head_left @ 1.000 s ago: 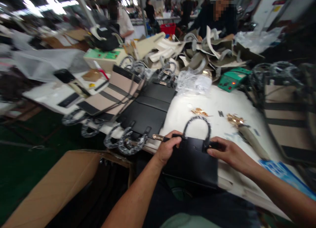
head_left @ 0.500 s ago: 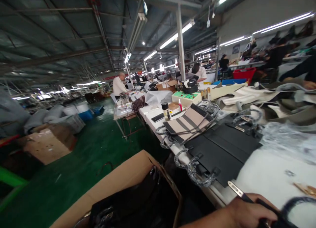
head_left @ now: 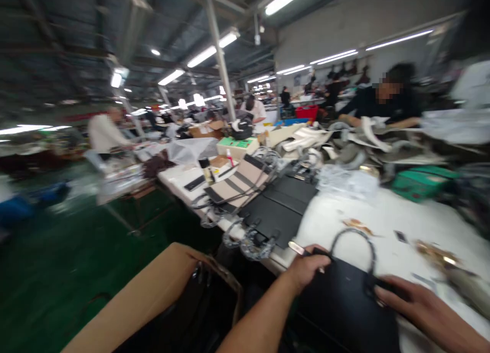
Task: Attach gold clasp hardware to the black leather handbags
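Observation:
A black handbag (head_left: 346,297) with a wrapped, arched top handle hangs at the table's near edge, lower right. My left hand (head_left: 306,271) is closed on its upper left corner, beside a strap end with a pale metal piece (head_left: 297,248) that sticks out past the fingers. At the upper right corner, my right hand (head_left: 409,297) grips the bag near the handle's base, thumb on the near face. Just beyond lie flat black bag panels (head_left: 281,202) with plastic-wrapped handles, and a beige-and-black striped piece (head_left: 239,182) on top of them.
An open cardboard box (head_left: 153,286) with black items stands on the floor to the left. The white table (head_left: 329,215) carries clear plastic wrap (head_left: 346,182), a green pouch (head_left: 423,182), a bottle (head_left: 206,169) and a green-topped machine (head_left: 238,145). Across it a co-worker (head_left: 383,98) leans over cut material.
My view has swung to the right. The right hand has come into view on the bag, and more of the bag shows. My left hand still holds on.

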`<state>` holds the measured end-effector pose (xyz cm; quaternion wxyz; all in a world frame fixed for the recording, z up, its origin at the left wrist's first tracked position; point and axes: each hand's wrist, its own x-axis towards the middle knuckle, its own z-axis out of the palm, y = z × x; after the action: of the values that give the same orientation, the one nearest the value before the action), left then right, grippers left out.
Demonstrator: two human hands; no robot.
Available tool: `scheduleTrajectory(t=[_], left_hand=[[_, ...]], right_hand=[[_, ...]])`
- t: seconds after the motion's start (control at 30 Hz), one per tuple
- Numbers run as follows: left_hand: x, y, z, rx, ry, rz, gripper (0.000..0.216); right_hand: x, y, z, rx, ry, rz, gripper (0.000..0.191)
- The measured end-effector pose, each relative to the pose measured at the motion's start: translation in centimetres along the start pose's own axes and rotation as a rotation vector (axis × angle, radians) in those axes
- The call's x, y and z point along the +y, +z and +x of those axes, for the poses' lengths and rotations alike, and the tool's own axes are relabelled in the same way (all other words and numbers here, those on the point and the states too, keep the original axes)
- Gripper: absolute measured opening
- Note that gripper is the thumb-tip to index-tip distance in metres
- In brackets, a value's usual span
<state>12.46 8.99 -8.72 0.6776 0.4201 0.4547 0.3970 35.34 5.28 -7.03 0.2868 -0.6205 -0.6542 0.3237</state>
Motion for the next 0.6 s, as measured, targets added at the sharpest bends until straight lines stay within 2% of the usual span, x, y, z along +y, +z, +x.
scheduleTrajectory(t=[0.07,0.13,0.23,0.3,0.43,0.6], left_hand=[[0.6,-0.2,0.3,-0.005,0.034,0.013,0.023],[0.8,-0.4,1.3,-0.018,0.022,0.031,0.023],[0.8,-0.4,2.1,-0.026,-0.006,0.049,0.023],[0.9,-0.2,2.0,-0.006,0.002,0.024,0.021],[1.4,0.3,1.7,0.062,0.014,-0.051,0.020],[1.8,0.6,1.7,0.067,-0.015,-0.012,0.023]], right_hand=[[0.7,-2.2,-1.1,-0.137,0.033,0.034,0.033],[1.2,-3.6,-0.9,-0.188,0.049,0.072,0.044],[2.2,-5.0,0.3,-0.012,0.110,0.078,0.050],[3.0,-6.0,1.2,0.093,0.113,0.007,0.045],[5.2,-8.8,3.4,0.263,0.168,-0.365,0.032],[7.3,-10.8,6.1,0.330,0.225,-0.568,0.031]])
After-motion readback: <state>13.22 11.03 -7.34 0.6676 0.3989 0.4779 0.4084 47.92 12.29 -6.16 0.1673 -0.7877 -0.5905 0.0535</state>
